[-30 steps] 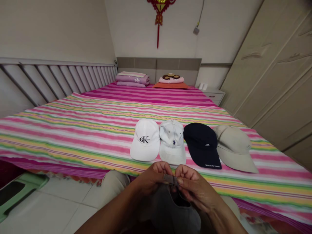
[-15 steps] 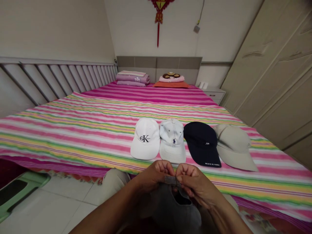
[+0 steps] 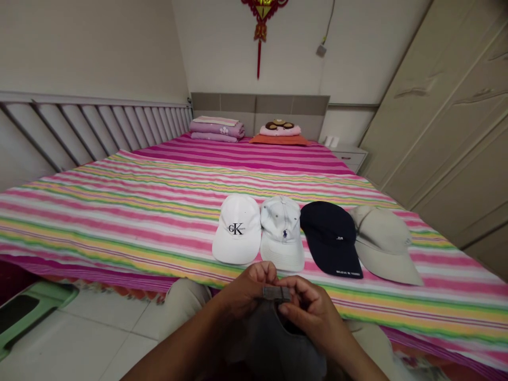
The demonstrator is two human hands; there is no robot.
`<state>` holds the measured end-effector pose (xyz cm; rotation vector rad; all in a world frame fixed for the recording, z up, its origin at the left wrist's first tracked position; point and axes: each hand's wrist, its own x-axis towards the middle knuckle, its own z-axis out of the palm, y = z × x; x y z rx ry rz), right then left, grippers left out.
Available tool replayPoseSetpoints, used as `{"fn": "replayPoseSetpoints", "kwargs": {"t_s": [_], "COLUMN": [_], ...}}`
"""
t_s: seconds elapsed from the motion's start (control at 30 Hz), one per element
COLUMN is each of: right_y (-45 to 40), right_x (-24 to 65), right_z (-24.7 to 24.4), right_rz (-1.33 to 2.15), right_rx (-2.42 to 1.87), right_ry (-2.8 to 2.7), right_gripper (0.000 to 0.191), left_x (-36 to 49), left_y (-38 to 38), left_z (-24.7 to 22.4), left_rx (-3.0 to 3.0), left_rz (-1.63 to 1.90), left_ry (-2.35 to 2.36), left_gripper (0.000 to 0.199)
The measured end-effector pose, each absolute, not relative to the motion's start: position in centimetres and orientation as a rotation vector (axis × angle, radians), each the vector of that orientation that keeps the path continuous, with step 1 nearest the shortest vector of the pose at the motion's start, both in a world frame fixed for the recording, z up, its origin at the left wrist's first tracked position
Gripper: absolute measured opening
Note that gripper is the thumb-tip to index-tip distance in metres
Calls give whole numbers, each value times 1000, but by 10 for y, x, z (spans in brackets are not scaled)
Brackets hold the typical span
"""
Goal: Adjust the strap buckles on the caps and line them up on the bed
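On the striped bed (image 3: 119, 211) lay four caps (image 3: 282, 225); the left hand (image 3: 246, 288) and right hand (image 3: 317, 313) pinched a grey cap (image 3: 280, 344) between fingers around its strap (image 3: 275, 293).

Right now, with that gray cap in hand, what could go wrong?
The gray cap is gripped near its strap, so it might slip if the left hand loosens. The right hand covers part of the opening, so a mistake there may be hard to see. On the bed, the navy cap lies against the beige cap; a bump could shift both.
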<state>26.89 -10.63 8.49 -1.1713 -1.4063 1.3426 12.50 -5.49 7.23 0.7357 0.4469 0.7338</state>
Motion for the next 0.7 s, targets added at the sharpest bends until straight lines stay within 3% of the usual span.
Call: {"fn": "replayPoseSetpoints", "kwargs": {"t_s": [0.13, 0.2, 0.47, 0.7], "right_y": [-106, -105, -104, -111], "right_x": [270, 271, 266, 265], "right_z": [82, 80, 75, 78], "right_rz": [1083, 1126, 936, 740], "right_rx": [-1215, -1187, -1110, -1226], "right_ry": [-1490, -1518, -1573, -1648], "right_gripper": [49, 55, 24, 18], "left_x": [124, 123, 123, 122], "left_y": [-54, -54, -53, -55], "left_z": [73, 72, 68, 68], "left_rx": [751, 785, 802, 780], "left_rz": [744, 756, 795, 782], "left_ry": [421, 407, 460, 469], "left_gripper": [34, 33, 33, 27]}}
